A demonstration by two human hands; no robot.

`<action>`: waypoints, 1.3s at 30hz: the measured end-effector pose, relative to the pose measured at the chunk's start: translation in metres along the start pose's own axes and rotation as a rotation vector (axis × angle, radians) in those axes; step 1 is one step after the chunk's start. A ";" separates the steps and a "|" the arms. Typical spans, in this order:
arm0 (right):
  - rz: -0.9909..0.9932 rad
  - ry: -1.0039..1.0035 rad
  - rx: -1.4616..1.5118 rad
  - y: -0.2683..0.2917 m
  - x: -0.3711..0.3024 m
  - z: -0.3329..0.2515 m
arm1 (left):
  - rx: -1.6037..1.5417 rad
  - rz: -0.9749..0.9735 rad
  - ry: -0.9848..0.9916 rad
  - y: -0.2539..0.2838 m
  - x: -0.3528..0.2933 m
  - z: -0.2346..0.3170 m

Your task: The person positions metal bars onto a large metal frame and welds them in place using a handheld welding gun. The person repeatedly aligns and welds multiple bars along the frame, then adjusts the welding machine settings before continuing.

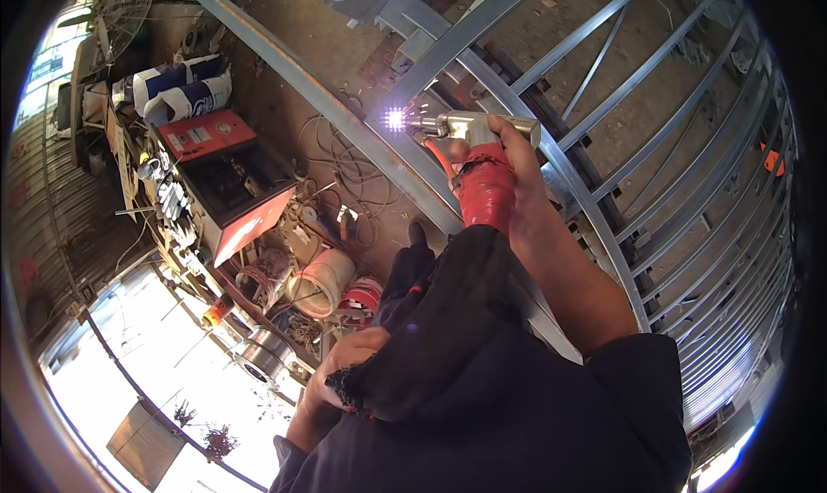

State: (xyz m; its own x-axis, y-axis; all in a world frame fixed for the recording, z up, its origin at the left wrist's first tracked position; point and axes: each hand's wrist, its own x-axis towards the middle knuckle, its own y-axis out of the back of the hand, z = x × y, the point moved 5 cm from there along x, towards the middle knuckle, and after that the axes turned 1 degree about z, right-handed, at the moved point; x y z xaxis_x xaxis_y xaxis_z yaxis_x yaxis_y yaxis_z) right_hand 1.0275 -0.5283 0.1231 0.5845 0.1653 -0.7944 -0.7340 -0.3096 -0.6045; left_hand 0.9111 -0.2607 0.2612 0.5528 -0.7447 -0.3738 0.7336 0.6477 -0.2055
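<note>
My right hand (517, 153) is wrapped round a welding gun (469, 127) with a silver metal body and a grip bound in red tape. A bright bluish-white spot glows at its tip, against a long grey steel beam (392, 161) near a joint with another bar. An orange tube runs along the gun below the nozzle. A thick black cloth-covered cable (431, 321) leads from the grip back towards me. Lower down, my left hand (349, 359) is closed on that cable near a frayed edge of its covering; part of its fingers is hidden.
At right stands a large frame of parallel steel bars (603, 179). To the left are a red and black machine (228, 174), blue-and-white bags (185, 93), a pale bucket (319, 284) and a red bucket (360, 297). Loose cables (345, 161) coil on the floor beside the beam.
</note>
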 end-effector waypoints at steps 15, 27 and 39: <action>-0.078 -0.097 0.060 0.005 0.005 0.003 | 0.101 -0.093 -0.122 0.000 0.015 0.011; -0.027 0.002 0.077 -0.001 -0.019 0.002 | 0.068 -0.142 -0.171 0.015 -0.001 0.003; 0.006 0.638 -0.131 -0.032 -0.079 -0.006 | -0.015 0.211 -0.032 0.080 -0.032 -0.076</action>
State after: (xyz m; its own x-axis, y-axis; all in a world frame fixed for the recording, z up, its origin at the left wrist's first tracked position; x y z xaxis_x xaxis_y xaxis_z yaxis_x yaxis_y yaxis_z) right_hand 1.0074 -0.5374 0.2052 0.7009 -0.4128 -0.5816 -0.7130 -0.4272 -0.5560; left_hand 0.9220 -0.1723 0.1879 0.7062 -0.5967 -0.3812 0.5943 0.7921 -0.1390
